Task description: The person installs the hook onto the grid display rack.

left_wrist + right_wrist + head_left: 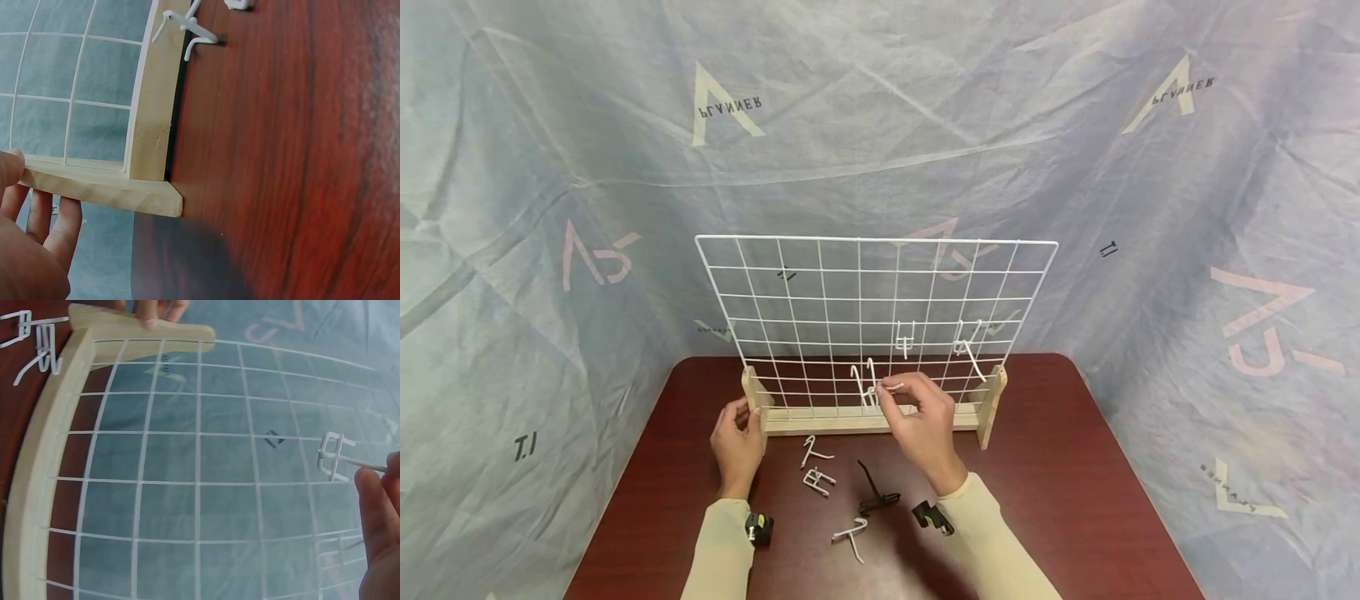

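A white wire grid panel [859,297] stands upright in a wooden stand [831,425]. At the stand's left end, my left hand [735,446] grips the wooden side piece [106,187], thumb on one face and fingers on the other. My right hand [925,425] pinches the arm of a white double-prong hook [329,456] between thumb and fingertips. That hook is in front of the grid's lower middle; whether its prongs touch the wires I cannot tell. Two white hooks [904,342] hang on the grid farther right, one with a long slanted arm [974,363].
Loose on the dark red table [1060,500], in front of the stand, lie several hooks: white ones [817,479] and a black one [880,502]. Grey printed cloth [880,125] surrounds the table at the back and sides.
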Demonstrator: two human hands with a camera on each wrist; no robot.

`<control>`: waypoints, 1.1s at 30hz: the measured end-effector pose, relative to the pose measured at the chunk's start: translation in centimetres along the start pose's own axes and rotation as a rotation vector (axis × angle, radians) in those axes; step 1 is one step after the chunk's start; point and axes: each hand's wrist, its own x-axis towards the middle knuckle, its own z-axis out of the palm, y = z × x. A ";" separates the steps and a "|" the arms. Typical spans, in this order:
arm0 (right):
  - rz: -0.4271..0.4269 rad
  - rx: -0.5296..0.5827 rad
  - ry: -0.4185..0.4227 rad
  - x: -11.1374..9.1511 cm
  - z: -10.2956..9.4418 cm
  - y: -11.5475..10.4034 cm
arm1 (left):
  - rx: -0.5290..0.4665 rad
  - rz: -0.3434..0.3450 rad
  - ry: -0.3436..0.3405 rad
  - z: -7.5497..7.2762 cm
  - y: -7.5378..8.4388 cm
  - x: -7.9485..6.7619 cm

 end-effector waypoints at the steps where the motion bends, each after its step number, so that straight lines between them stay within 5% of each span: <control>1: -0.010 0.003 0.007 0.2 0.0 -0.2 | -0.004 -0.001 -0.002 0.0 0.0 0.0; 11: -0.196 -0.096 0.061 3.0 1.2 -2.3 | -0.014 -0.023 -0.009 0.0 0.1 -0.1; 33: -0.201 -0.246 0.064 5.9 5.0 -1.9 | 0.022 -0.024 -0.001 0.1 0.0 -0.1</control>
